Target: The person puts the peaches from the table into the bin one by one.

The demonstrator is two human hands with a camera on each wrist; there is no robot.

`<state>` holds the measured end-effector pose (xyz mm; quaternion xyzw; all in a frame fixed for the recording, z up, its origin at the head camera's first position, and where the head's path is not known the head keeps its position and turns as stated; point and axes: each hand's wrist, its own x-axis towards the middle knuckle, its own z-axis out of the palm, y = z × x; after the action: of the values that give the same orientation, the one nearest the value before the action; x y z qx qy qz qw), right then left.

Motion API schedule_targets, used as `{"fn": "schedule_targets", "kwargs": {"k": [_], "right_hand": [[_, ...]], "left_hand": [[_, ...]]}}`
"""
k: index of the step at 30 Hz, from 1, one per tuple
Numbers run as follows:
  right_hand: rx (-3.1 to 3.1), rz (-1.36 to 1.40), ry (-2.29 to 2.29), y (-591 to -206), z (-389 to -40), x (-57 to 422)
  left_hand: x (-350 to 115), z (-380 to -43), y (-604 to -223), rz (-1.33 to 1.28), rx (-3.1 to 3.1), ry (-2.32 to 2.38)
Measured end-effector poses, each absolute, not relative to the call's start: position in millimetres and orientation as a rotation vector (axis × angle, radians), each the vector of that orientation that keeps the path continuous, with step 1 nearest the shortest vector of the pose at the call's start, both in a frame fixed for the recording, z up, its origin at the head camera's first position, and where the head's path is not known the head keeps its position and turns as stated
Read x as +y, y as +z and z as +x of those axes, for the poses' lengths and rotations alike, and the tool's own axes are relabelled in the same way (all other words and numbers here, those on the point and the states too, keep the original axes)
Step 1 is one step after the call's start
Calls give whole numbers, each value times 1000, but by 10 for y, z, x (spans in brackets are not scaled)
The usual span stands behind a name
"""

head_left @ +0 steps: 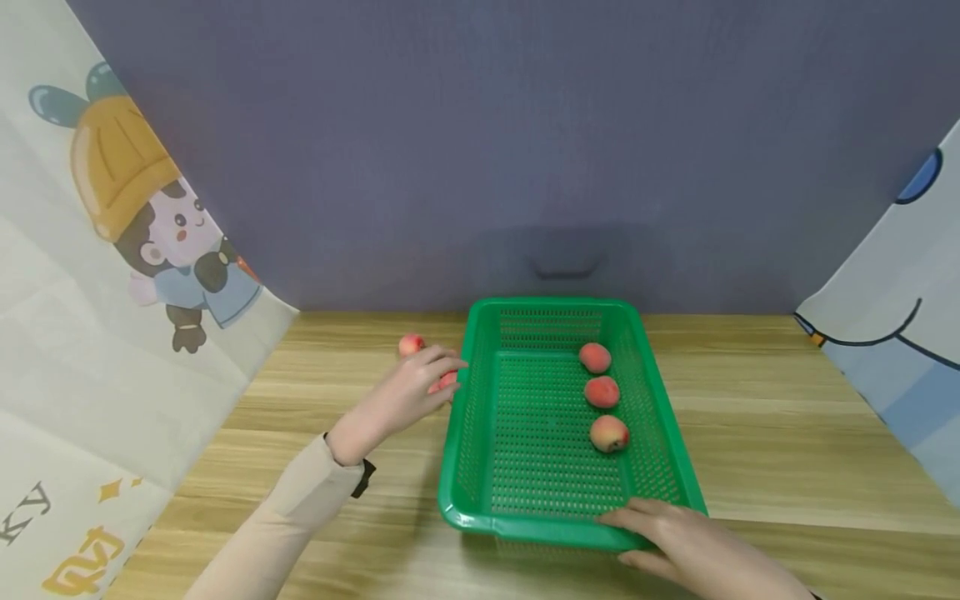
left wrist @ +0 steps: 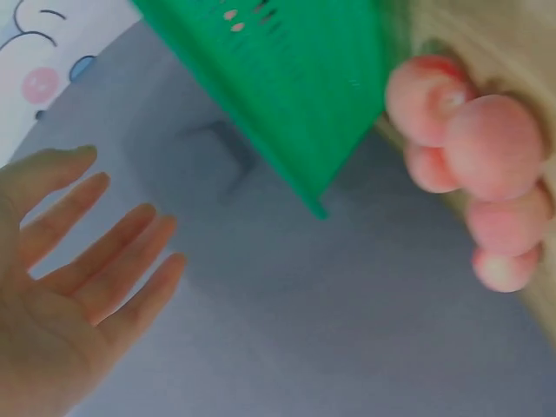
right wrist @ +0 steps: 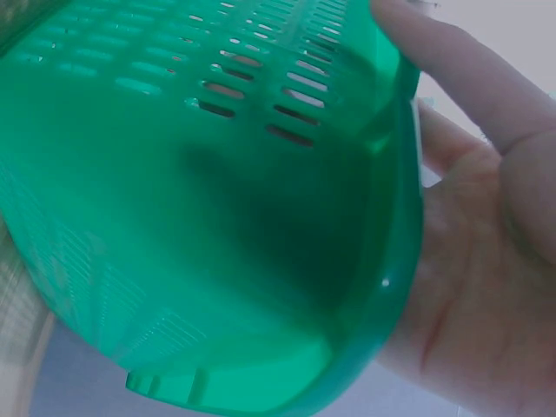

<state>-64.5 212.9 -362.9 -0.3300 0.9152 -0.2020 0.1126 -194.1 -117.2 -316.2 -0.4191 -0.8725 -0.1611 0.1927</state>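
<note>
A green plastic basket (head_left: 551, 527) stands on the wooden table in the head view. Three peaches lie in a row along its right side, the nearest peach (head_left: 609, 434) being paler. My left hand (head_left: 411, 385) hovers by the basket's left rim, over loose peaches that it partly hides. In the left wrist view its fingers (left wrist: 117, 248) are spread and hold nothing; several peaches (left wrist: 493, 148) sit clustered beside the basket. My right hand (head_left: 678, 537) grips the near right rim, thumb outside and fingers over the edge. The right wrist view shows the thumb (right wrist: 473, 74) against the basket wall.
A peach (head_left: 411, 344) lies on the table beyond my left hand. A dark grey panel (head_left: 465, 150) rises behind the table (head_left: 750, 400). Pale cloths with cartoon prints (head_left: 142, 192) hang at both sides.
</note>
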Motion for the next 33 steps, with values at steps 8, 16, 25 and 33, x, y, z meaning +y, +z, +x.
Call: {"fn": "schedule_targets", "kwargs": {"k": [8, 16, 25, 33], "right_hand": [[2672, -968, -604, -3629, -650, 2130], [2673, -966, -603, -3630, -648, 2131], [2669, -951, -600, -3638, -646, 2137], [2684, -956, -588, -3641, -643, 2137]], "left_hand": [[-1323, -2022, -3426, -1146, -2302, -512], [-1442, -2068, -3641, -1097, -2362, -553], [-1525, -2135, -3781, -978, -2555, -588], [-1568, -2253, -3919, -925, -2603, -521]]}}
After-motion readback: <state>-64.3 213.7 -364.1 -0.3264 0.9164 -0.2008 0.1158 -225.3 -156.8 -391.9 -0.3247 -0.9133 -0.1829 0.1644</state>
